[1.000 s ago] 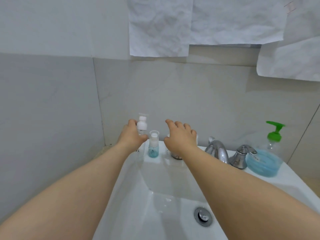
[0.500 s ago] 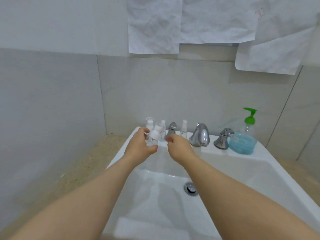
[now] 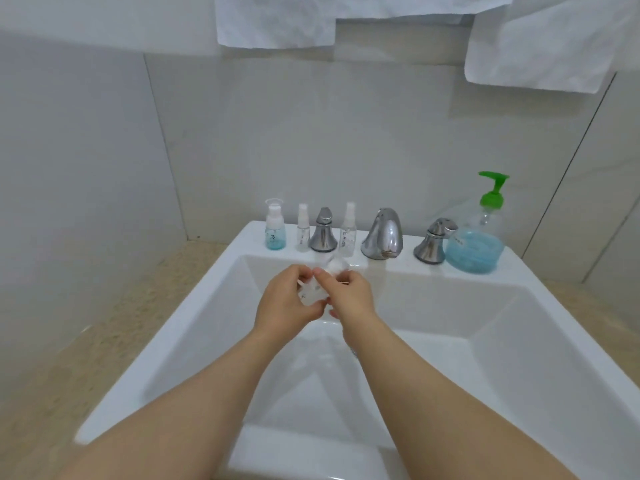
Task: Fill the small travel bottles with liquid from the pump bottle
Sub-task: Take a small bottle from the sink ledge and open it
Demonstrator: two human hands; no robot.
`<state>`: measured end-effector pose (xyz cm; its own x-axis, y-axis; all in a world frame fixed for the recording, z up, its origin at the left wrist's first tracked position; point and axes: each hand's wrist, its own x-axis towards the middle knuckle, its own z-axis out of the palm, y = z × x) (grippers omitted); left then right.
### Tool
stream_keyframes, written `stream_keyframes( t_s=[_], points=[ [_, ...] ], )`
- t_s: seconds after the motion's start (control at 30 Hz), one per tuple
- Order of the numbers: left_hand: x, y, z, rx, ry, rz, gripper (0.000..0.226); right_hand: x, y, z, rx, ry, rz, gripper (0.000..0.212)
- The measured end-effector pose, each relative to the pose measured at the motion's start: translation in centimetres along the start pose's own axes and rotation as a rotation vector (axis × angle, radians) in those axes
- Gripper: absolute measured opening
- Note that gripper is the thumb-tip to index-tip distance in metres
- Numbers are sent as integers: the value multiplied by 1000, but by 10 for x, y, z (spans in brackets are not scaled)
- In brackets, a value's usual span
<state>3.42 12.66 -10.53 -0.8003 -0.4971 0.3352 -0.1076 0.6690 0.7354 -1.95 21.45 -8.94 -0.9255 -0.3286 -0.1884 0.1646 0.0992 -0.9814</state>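
Observation:
Over the sink basin I hold a small clear travel bottle (image 3: 313, 292) with a white cap (image 3: 336, 265), tilted away from me. My left hand (image 3: 287, 303) grips its body, and my right hand (image 3: 348, 294) pinches it near the cap end. On the back ledge stand a travel bottle with blue liquid (image 3: 275, 227) and two clear spray bottles (image 3: 303, 228) (image 3: 348, 231). The pump bottle (image 3: 476, 237), clear with blue liquid and a green pump, stands at the right end of the ledge.
A chrome faucet spout (image 3: 382, 235) with two chrome handles (image 3: 323, 232) (image 3: 433, 242) lines the ledge of the white sink (image 3: 194, 327). Beige counter lies on both sides. White paper sheets (image 3: 277, 22) hang on the tiled wall above.
My left hand lifted the white-capped bottle off the ledge and brought it toward me over the basin. My right hand closed onto it. The view has dropped and pulled back.

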Motion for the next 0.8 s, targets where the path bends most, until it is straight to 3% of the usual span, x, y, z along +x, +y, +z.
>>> stream_keyframes(
  t_s=[0.1,0.23,0.37,0.43,0.6,0.7,0.8],
  points=[
    [2,-8,4,-5,-19,21,51,7,9,3,59,41,10,29],
    [5,-16,5,117,-193,-61,71,10,15,3,125,62,14,34],
    [4,-8,6,258,-178,-63,37,9,12,7,198,-14,-7,35],
    [3,-1,8,268,-182,-40,31,9,8,8,236,-8,-7,34],
    [5,5,3,6,-255,-154,28,9,2,1,262,-62,-32,10],
    [5,4,-1,-162,-300,-201,24,6,1,-2,309,-172,-58,7],
    [6,2,-4,-154,-263,-189,22,7,-2,0,406,-215,-32,13]
  ],
)
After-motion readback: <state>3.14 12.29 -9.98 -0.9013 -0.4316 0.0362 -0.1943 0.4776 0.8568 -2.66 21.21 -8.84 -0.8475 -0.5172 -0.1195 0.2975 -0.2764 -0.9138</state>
